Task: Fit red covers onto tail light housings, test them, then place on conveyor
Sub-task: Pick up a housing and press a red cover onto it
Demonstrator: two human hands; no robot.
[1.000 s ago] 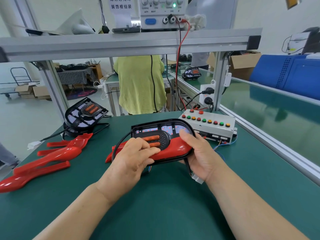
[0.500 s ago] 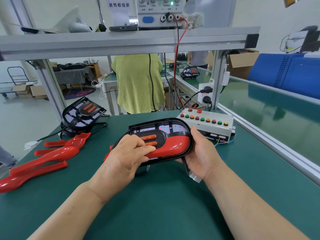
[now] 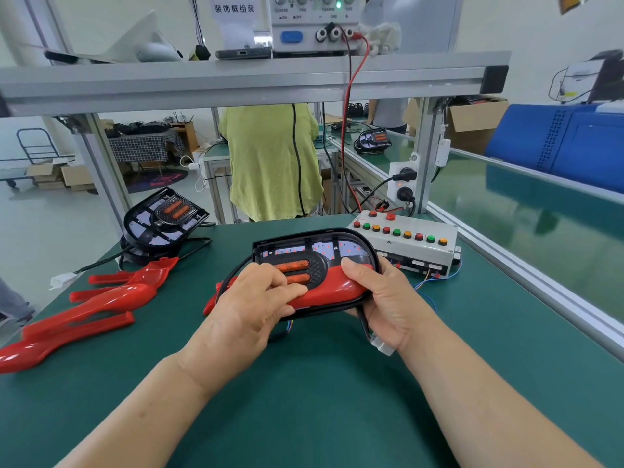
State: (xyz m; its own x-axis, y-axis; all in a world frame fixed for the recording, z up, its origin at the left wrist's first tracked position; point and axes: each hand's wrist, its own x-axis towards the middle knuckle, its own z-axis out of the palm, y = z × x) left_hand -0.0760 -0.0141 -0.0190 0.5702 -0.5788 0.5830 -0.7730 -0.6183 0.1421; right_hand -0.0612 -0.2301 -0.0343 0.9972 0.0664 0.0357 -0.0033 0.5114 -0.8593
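Both of our hands are on one tail light housing (image 3: 314,246), which sits tilted toward us at the centre of the frame over the green bench (image 3: 320,417). A red cover (image 3: 332,288) lies along its lower edge, below two orange lenses. Our right hand (image 3: 385,302) grips the housing's right end, with the thumb on top at the cover's edge and the fingers curled underneath. Our left hand (image 3: 256,302) lies over the left half, thumb and fingers pressing down on the cover and lenses, not wrapped round it as far as we can see. A white plug hangs below the right wrist.

At the left of the frame several spare red covers (image 3: 87,309) lie in a loose pile on the bench, and a second housing (image 3: 165,217) sits propped behind them. A grey button box (image 3: 405,244) stands just beyond the held housing. The conveyor (image 3: 526,211) runs along the right side of the frame.
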